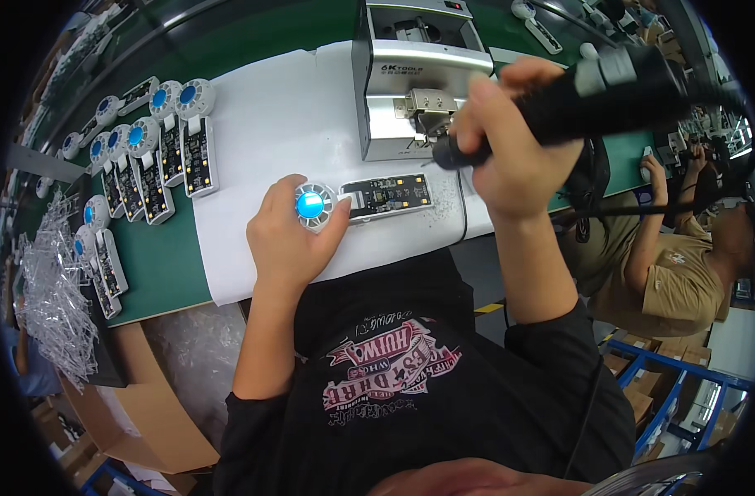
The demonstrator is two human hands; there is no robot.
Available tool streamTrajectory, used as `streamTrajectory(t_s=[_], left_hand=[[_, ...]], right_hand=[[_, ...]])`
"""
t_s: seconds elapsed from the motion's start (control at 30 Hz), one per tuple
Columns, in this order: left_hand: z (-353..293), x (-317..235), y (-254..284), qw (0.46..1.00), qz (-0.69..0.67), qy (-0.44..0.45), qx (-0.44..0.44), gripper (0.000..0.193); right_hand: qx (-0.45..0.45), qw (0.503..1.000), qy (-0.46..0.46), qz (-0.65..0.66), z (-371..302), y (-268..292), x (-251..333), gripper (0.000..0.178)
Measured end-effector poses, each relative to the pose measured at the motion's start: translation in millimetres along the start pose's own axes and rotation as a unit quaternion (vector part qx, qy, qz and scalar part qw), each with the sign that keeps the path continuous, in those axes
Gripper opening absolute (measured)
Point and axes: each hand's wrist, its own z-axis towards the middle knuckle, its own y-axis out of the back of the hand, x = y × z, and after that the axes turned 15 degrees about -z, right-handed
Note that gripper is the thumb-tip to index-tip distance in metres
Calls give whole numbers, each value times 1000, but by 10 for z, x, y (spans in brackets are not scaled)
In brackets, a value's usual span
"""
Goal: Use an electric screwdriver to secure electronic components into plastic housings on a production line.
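A small handheld fan (315,221) lies on the white sheet, its round vented head with a blue centre to the left. Its handle is uncovered and shows a dark circuit board (386,193). My left hand (280,236) grips the head from the near side, with the thumb at its right edge. Wrapped in my right hand (522,161) is a black electric screwdriver (617,103), held tilted. The tip points down-left, just above the far right end of the handle; whether it touches is unclear. Right behind the tip stands a silver screw feeder (382,124).
Several similar open fans (199,157) lie on the green table at left. Beside them is a heap of clear plastic pieces (59,281). A cardboard box (158,405) stands below the table's left edge. At right sits another person (679,281). A cable (625,210) runs past my right wrist.
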Motion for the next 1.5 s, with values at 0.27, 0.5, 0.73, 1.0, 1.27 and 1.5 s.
streamTrajectory(t_s=[0.27,0.5,0.73,1.0,1.27,1.5], left_hand=[[-4,30,3,1000,-5,-21,-4,49],[-13,55,-25,1000,-9,-13,0,48],[61,-5,-14,1000,-16,9,-2,48],[723,-257,920,979,189,64,29,51],[2843,690,827,951,303,67,14,75],[3097,1132,383,892,332,161,262,86]], right_hand=[[4,997,-77,17,-353,275,-64,31],[11,994,-103,35,-403,252,-200,31],[47,995,-84,34,-333,228,-233,31],[-46,988,-101,104,-664,552,-379,33],[-18,984,-151,91,-782,435,-387,30],[9,995,-34,92,-865,496,-453,34]])
